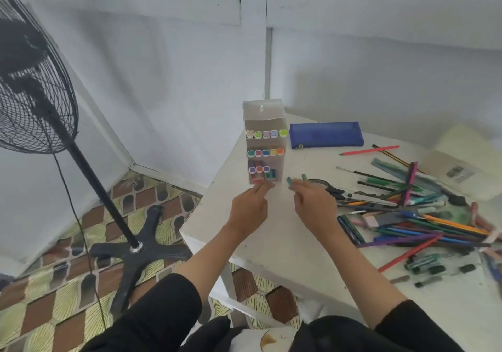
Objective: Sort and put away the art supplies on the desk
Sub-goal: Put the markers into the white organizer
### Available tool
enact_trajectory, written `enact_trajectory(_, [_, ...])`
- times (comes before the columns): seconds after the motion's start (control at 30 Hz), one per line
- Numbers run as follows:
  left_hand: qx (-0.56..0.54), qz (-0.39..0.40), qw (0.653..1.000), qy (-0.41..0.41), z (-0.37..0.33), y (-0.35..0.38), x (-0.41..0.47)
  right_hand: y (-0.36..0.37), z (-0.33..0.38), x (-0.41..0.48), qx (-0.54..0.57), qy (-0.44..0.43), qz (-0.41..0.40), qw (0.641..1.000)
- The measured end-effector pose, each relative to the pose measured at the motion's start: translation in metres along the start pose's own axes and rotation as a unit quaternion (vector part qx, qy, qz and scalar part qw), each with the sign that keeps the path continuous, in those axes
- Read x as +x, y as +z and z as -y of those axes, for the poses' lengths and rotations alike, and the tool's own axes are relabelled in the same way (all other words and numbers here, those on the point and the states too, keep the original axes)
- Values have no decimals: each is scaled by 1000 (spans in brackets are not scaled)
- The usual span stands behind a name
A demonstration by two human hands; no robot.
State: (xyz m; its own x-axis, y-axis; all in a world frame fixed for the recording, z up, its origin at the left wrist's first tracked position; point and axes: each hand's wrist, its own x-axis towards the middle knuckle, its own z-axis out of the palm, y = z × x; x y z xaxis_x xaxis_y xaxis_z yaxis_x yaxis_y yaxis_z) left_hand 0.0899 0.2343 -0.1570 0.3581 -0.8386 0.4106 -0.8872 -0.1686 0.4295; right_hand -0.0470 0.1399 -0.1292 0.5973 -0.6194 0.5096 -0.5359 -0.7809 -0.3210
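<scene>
Head view, right hand (315, 205) pinching two markers (290, 181), left hand (248, 207) at one marker box (264, 118), grip unclear.

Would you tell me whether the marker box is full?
Not full: the marker box has two filled upper rows, but gaps show lower down.

White painted desk (285, 243), pretty messy tbh. A clear plastic marker box (264, 145) stands upright near the far left corner, with a blue zip pouch (326, 134) just beside it. On the right there's a heap of coloured pencils and pens (434, 229), black-handled scissors (353, 195) and a cream barcoded pad (459, 172).
</scene>
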Motion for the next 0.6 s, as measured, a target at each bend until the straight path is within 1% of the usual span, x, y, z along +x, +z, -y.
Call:
enact_trajectory(0.07, [-38,-18,999,-20,-12,5,-1,-13,-8,-7,51,88,-31,994])
enact_trajectory(0.13, [-83,-41,995,-30,-28,10,1,-28,-18,-13,72,157,-49,984])
enact_trajectory(0.23, [-162,-28,986,-39,-62,19,5,-50,-39,-24,76,240,-69,965])
enact_trajectory(0.43, [-250,34,967,-14,-142,52,30,-107,-103,-43,64,323,-113,938])
enact_trajectory(0.53, [-242,60,968,3,-186,70,52,-142,-141,-51,60,352,-116,927])
enact_trajectory(0.6, [-236,96,967,2,-219,82,71,-165,-173,-56,72,375,-102,918])
